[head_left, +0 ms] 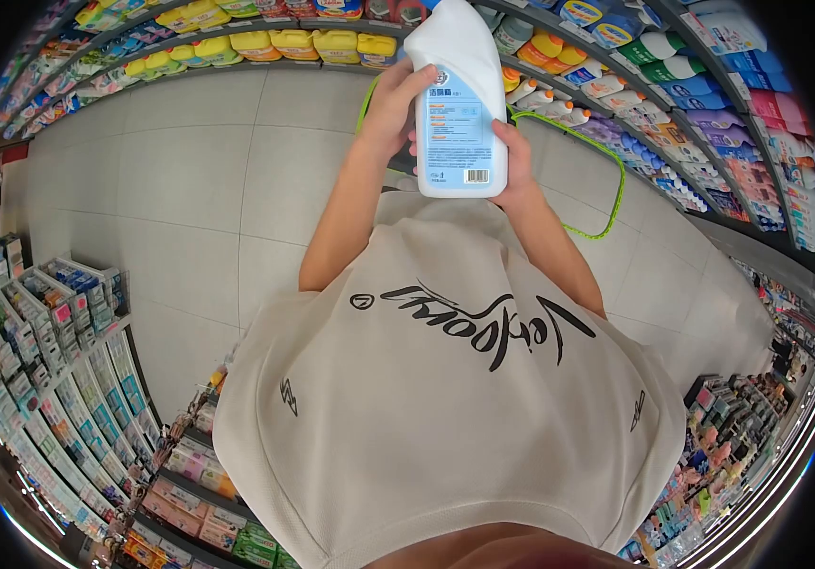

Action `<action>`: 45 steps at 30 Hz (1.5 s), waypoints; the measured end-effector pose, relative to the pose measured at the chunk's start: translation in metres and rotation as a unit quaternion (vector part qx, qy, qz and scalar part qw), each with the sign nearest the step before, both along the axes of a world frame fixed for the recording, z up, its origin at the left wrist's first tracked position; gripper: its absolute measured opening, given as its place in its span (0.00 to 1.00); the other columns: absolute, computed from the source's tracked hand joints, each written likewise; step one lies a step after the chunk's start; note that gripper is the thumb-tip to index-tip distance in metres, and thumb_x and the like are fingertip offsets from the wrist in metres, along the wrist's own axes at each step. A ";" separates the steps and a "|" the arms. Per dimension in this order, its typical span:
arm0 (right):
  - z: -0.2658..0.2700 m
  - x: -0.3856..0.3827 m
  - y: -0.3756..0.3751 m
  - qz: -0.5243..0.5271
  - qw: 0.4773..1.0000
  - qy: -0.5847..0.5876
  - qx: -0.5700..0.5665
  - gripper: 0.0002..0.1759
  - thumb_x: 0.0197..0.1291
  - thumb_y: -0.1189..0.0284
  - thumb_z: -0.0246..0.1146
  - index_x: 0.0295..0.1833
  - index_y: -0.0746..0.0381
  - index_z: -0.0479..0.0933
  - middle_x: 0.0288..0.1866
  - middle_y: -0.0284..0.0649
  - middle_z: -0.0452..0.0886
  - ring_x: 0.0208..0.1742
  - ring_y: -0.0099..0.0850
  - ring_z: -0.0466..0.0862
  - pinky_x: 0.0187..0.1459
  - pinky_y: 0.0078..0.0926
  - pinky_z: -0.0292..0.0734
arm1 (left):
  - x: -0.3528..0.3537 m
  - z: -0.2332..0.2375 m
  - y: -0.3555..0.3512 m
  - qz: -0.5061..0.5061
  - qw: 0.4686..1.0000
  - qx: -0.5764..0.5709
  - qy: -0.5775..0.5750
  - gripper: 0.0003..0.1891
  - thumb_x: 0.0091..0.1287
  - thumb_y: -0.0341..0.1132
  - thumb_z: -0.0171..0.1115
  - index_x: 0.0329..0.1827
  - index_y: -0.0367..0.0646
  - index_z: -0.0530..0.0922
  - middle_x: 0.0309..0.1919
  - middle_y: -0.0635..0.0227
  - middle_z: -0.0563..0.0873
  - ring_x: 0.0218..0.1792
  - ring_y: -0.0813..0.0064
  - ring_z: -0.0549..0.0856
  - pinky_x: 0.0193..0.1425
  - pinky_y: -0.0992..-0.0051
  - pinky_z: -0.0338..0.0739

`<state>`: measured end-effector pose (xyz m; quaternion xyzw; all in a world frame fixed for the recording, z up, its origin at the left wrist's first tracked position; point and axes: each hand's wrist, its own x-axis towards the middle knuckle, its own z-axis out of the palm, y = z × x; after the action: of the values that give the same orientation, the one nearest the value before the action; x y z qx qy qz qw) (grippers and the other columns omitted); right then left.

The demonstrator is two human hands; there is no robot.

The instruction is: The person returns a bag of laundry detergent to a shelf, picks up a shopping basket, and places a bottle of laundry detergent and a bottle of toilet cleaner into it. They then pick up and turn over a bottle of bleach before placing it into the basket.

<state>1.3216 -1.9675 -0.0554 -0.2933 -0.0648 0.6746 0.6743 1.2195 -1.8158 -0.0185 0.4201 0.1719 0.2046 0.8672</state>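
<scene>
A white toilet cleaner bottle [461, 104] with a blue cap is held upright in front of me, its light blue label and barcode facing my view. My left hand [395, 106] is closed around the bottle's left side, with the thumb on the front near the top of the label. My right hand [514, 163] grips the lower right side, thumb at the edge of the label. The other fingers of both hands are mostly hidden behind the bottle. The cap is partly cut off by the top of the view.
Shelves ahead hold yellow jugs [317, 45] and, to the right, rows of cleaner bottles [606, 85]. A bright green rim [622, 180] shows behind the bottle, near the floor. Grey tiles [189, 180] cover the floor. Packed display racks [56, 332] stand at the left.
</scene>
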 end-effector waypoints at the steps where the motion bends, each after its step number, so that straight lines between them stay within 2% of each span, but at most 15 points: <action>1: 0.005 0.000 0.000 -0.002 1.000 -0.002 0.006 0.45 0.55 0.50 0.56 0.70 0.69 0.54 0.63 0.61 0.68 0.61 0.58 0.72 0.61 0.60 0.66 | 0.000 0.001 -0.001 0.000 1.000 0.000 0.000 0.21 0.63 0.40 0.60 0.53 0.34 0.71 0.36 0.65 0.82 0.31 0.80 0.82 0.27 0.81 0.75; 3: 0.006 0.000 -0.001 -0.005 1.000 -0.005 0.014 0.45 0.55 0.50 0.56 0.70 0.69 0.54 0.63 0.61 0.68 0.61 0.59 0.72 0.61 0.61 0.66 | -0.001 0.003 -0.001 -0.046 0.998 0.031 0.031 0.21 0.64 0.43 0.60 0.51 0.35 0.72 0.31 0.68 0.81 0.22 0.85 0.79 0.15 0.86 0.67; 4: 0.002 0.001 -0.001 -0.012 1.000 0.000 0.004 0.45 0.55 0.50 0.56 0.70 0.69 0.53 0.63 0.61 0.67 0.61 0.59 0.72 0.61 0.61 0.66 | 0.001 0.003 -0.003 -0.046 0.998 0.032 0.031 0.21 0.64 0.43 0.60 0.51 0.35 0.72 0.31 0.68 0.81 0.22 0.85 0.79 0.15 0.86 0.67; 6: 0.001 0.002 -0.001 -0.019 1.000 0.004 -0.004 0.45 0.54 0.51 0.56 0.70 0.70 0.53 0.63 0.62 0.67 0.61 0.60 0.71 0.61 0.61 0.66 | 0.007 -0.002 -0.008 0.006 0.997 0.063 0.050 0.21 0.64 0.45 0.60 0.50 0.36 0.73 0.29 0.69 0.81 0.17 0.87 0.77 0.11 0.87 0.62; 9: 0.005 -0.001 -0.003 -0.014 1.000 -0.003 -0.008 0.45 0.54 0.51 0.57 0.70 0.70 0.53 0.63 0.62 0.67 0.62 0.60 0.71 0.61 0.61 0.65 | 0.008 -0.006 -0.007 0.001 0.996 0.073 0.044 0.21 0.64 0.45 0.60 0.49 0.36 0.73 0.27 0.69 0.81 0.15 0.88 0.76 0.10 0.87 0.61; 11: 0.011 -0.001 -0.003 -0.017 0.996 0.088 0.017 0.33 0.58 0.60 0.58 0.63 0.73 0.64 0.58 0.54 0.75 0.56 0.46 0.79 0.59 0.43 0.74 | 0.009 -0.005 -0.007 0.006 0.996 0.074 0.042 0.20 0.64 0.45 0.60 0.49 0.36 0.74 0.27 0.69 0.81 0.15 0.88 0.76 0.09 0.87 0.61; 12: 0.010 -0.001 -0.003 -0.019 0.996 0.088 0.018 0.33 0.58 0.60 0.58 0.63 0.73 0.64 0.58 0.54 0.75 0.56 0.46 0.79 0.59 0.43 0.74 | 0.010 -0.004 -0.008 0.011 0.996 0.074 0.041 0.20 0.64 0.45 0.60 0.48 0.36 0.74 0.27 0.69 0.81 0.15 0.88 0.76 0.09 0.86 0.61; 14: 0.006 0.000 -0.002 -0.008 1.000 0.015 -0.008 0.45 0.54 0.52 0.57 0.69 0.71 0.53 0.63 0.63 0.67 0.62 0.59 0.70 0.62 0.61 0.64 | 0.012 0.000 -0.009 0.014 0.996 0.075 0.038 0.20 0.64 0.45 0.60 0.48 0.35 0.74 0.27 0.69 0.81 0.15 0.88 0.76 0.09 0.86 0.61; 24: 0.015 0.002 -0.004 -0.006 1.000 0.003 0.006 0.46 0.53 0.51 0.57 0.69 0.72 0.54 0.62 0.63 0.68 0.61 0.60 0.72 0.60 0.61 0.67 | 0.017 0.001 -0.013 0.023 0.997 0.071 0.034 0.20 0.64 0.44 0.60 0.47 0.34 0.74 0.26 0.68 0.81 0.15 0.87 0.76 0.09 0.85 0.62; 30: 0.014 0.003 -0.006 -0.004 1.000 0.012 0.007 0.46 0.52 0.52 0.57 0.69 0.72 0.53 0.62 0.63 0.68 0.61 0.60 0.72 0.60 0.60 0.67 | 0.017 0.002 -0.015 0.022 0.997 0.067 0.044 0.20 0.64 0.44 0.60 0.47 0.34 0.74 0.27 0.68 0.81 0.15 0.86 0.76 0.09 0.85 0.63; 32: 0.017 0.004 -0.008 0.007 0.996 0.082 0.038 0.36 0.57 0.60 0.57 0.65 0.73 0.61 0.61 0.54 0.72 0.59 0.47 0.77 0.61 0.43 0.71 | 0.017 0.003 -0.016 0.025 0.997 0.067 0.043 0.20 0.64 0.44 0.60 0.47 0.34 0.74 0.26 0.67 0.81 0.15 0.86 0.76 0.09 0.85 0.62; 45: 0.013 0.002 -0.012 -0.010 0.998 0.064 0.022 0.35 0.57 0.60 0.57 0.63 0.74 0.63 0.59 0.54 0.74 0.57 0.45 0.78 0.59 0.41 0.74 | 0.016 0.002 -0.020 0.025 0.997 0.069 0.037 0.20 0.63 0.44 0.60 0.46 0.33 0.75 0.25 0.68 0.81 0.13 0.87 0.75 0.08 0.85 0.61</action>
<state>1.3239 -1.9796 -0.0423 -0.2359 -0.0334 0.6834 0.6901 1.2356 -1.8355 -0.0166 0.4820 0.1999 0.2214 0.8238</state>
